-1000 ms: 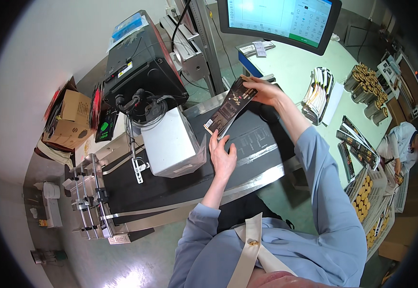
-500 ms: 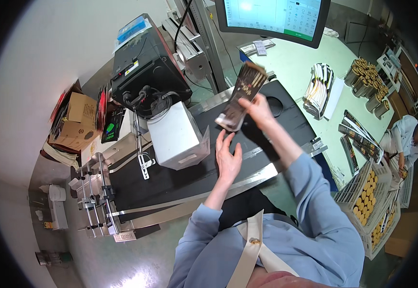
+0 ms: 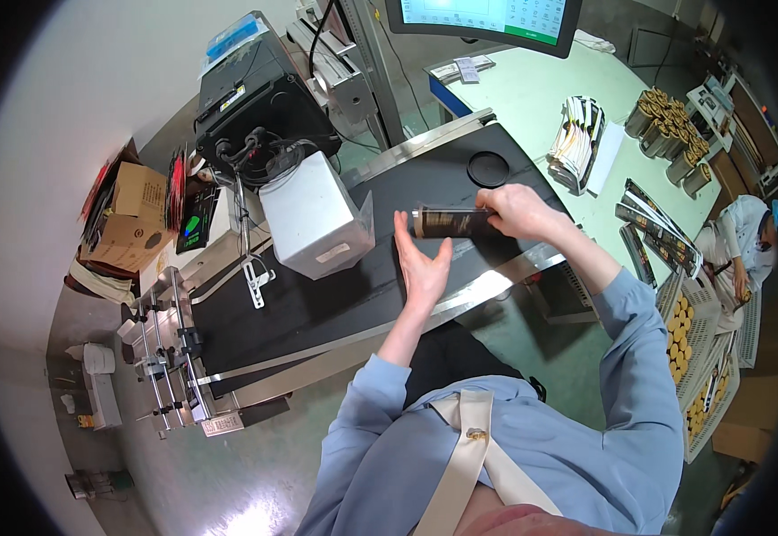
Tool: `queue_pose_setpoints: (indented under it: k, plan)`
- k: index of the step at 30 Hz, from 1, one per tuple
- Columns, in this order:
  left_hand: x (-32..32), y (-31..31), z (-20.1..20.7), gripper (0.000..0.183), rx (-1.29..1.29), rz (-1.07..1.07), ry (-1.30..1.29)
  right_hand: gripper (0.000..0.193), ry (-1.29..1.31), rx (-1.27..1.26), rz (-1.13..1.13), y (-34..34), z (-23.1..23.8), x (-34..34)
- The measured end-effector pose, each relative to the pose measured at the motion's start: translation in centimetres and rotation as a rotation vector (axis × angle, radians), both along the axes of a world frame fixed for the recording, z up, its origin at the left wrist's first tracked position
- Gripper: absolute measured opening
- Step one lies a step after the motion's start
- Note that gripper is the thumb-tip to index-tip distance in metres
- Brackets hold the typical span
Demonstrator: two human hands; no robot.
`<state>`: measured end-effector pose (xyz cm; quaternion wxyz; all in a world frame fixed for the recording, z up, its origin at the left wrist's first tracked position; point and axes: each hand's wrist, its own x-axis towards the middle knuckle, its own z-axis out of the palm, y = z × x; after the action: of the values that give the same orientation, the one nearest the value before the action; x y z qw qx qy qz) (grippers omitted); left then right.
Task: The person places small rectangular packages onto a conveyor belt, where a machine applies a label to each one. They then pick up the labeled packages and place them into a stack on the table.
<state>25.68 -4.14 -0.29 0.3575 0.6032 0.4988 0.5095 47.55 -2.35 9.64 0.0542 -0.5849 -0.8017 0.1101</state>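
My right hand [image 3: 521,212] is closed around one end of a bundle of flat, dark packaging sleeves [image 3: 449,222] with gold print. The bundle lies level, its narrow side toward me, above a black conveyor belt [image 3: 335,326]. My left hand [image 3: 424,277] is open at the bundle's other end, palm toward it, thumb and fingers apart. Whether the left hand touches the bundle I cannot tell. Beyond my right hand, a round black disc or ring [image 3: 488,169] rests on the belt.
A white box-shaped housing [image 3: 313,210] stands over the belt to the left, beside a black machine [image 3: 264,116]. The pale table [image 3: 514,89] at right holds packaging stacks [image 3: 576,143] and gold-and-dark cans [image 3: 661,125]. A co-worker [image 3: 733,250] is by crates [image 3: 702,357] at far right.
The bundle has turned from slanted upright to level, its narrow side now showing. My right hand has moved right and nearer to me; my left hand stays open beside the bundle.
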Motion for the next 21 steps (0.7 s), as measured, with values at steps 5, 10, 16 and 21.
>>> queue_pose_setpoints:
  k: [5, 10, 16, 21]
  plan:
    - [0.1, 2.1, 0.8, 0.098, -0.017, -0.129, -0.008, 0.029, 0.152, 0.107, 0.058, -1.6, -2.0, 0.7]
    - [-0.3, 2.5, -0.4, 0.089, 0.072, -0.050, 0.038, 0.035, 0.204, 0.168, 0.011, -3.8, -2.2, 2.7]
    - [0.4, 2.5, -1.0, 0.083, -0.019, -0.098, 0.024, 0.063, 0.528, 0.205, -0.262, -5.8, -4.4, 4.9]
    - [1.3, 1.7, -1.5, 0.078, 0.155, -0.080, 0.205, 0.083, 0.752, 0.047, -0.302, -6.4, -5.8, 4.4]
